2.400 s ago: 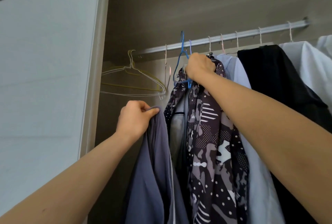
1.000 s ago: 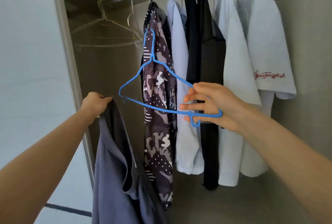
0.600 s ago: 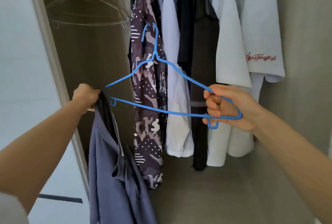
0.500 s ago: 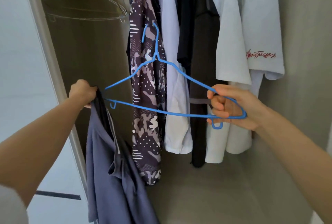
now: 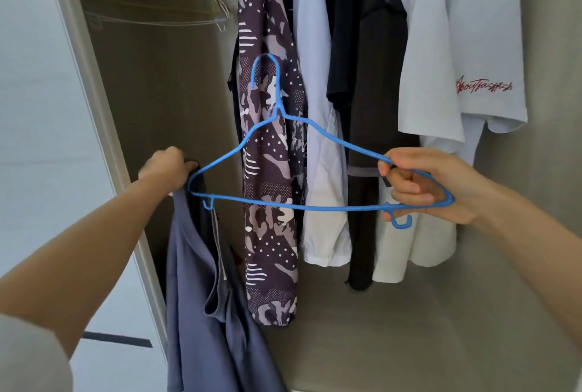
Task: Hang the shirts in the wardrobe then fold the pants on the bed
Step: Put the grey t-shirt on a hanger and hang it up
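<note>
My right hand (image 5: 431, 185) grips the right end of a blue wire hanger (image 5: 283, 202), held level in front of the open wardrobe. My left hand (image 5: 167, 166) grips the top of a grey-blue shirt (image 5: 204, 313) that hangs down from it at the lower left. The hanger's left end touches the shirt's top edge just beside my left hand. The hanger's hook points up, in front of a patterned purple shirt (image 5: 271, 139).
Several shirts hang in the wardrobe: the patterned one, a pale blue one (image 5: 318, 108), a black one (image 5: 371, 77), white ones (image 5: 456, 45). Empty wire hangers (image 5: 157, 7) hang at the upper left. The sliding door (image 5: 41, 108) stands at the left. The wardrobe floor (image 5: 393, 328) lies below.
The blue hanger came off the rail in my right hand and moved down and left, so its left end now meets the shirt's top by my left hand.
</note>
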### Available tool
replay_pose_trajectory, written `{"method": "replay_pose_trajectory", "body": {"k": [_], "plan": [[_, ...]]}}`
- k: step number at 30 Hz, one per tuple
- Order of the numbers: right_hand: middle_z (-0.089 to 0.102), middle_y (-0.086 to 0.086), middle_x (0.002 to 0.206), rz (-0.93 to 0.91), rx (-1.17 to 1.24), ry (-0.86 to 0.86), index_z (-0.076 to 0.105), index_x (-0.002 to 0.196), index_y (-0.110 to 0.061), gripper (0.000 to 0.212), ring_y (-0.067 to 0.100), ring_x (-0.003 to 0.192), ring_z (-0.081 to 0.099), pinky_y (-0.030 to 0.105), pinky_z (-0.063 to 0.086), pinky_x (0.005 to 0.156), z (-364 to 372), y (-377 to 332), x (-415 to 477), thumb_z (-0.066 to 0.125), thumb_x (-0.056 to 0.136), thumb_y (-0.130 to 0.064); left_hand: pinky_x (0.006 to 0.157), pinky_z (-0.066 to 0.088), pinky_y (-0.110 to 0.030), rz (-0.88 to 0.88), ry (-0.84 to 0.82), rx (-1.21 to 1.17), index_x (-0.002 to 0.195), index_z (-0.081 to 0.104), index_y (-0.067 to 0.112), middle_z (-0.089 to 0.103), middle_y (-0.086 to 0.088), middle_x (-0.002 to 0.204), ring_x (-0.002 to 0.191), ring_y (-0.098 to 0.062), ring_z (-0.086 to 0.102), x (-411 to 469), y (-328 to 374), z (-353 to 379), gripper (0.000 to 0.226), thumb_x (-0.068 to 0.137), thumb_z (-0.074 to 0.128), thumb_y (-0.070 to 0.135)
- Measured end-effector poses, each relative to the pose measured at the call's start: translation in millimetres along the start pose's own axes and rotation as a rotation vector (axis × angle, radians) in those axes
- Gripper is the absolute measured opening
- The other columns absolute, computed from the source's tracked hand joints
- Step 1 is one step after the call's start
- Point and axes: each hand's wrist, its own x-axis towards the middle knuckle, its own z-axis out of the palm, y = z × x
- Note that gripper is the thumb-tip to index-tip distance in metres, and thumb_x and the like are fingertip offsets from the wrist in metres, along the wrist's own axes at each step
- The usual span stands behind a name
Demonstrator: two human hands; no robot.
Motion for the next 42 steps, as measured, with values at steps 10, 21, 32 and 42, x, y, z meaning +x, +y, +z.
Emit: {"method": "replay_pose_trajectory", "body": {"k": [10,21,32,42], "plan": [[0.033,0.006,0.055,0.017,-0.098,-0.029,0.054,0.088,-0.005,0.023,0.012,0.039,0.029,0.056,0.055,0.077,24,23,36,0.041,0.102,-0.018,0.062,0.049,-0.035,0.27,-0.015,-0.276,0.073,0.066,0.006,0.06,-0.011,0.064,0.056,-0.022,0.057,-20,54,-2,0.037,0.098,0.056,0.031],[0.031,0.009,0.057,-0.135,0.017,0.05,0.044,0.073,-0.008,0.028,0.011,0.039,0.027,0.046,0.058,0.065,39,55,47,0.057,0.086,-0.029,0.064,0.057,-0.028,0.286,-0.053,-0.919,0.083,0.074,0.009,0.066,-0.014,0.08,0.064,-0.013,0.06,-60,97,-62,0.02,0.091,0.067,0.026],[0.041,0.008,0.055,-0.246,-0.042,0.12,0.055,0.069,-0.008,0.032,0.017,0.047,0.046,0.052,0.053,0.074,36,53,43,0.063,0.085,-0.034,0.055,0.031,-0.016,0.845,0.184,-0.383,0.062,0.037,0.024,0.04,0.011,0.059,0.056,-0.006,0.035,-54,85,-74,0.042,0.097,0.058,0.032],[0.052,0.0,0.101,-0.878,-1.235,0.695,0.062,0.097,-0.014,0.015,0.017,0.097,0.044,0.023,0.038,0.086,81,62,38,0.054,0.085,-0.01,0.053,0.029,-0.017,0.692,0.252,-0.498,0.065,0.044,0.012,0.037,0.006,0.057,0.056,-0.009,0.031,-38,88,-49,0.041,0.098,0.057,0.031]]}}
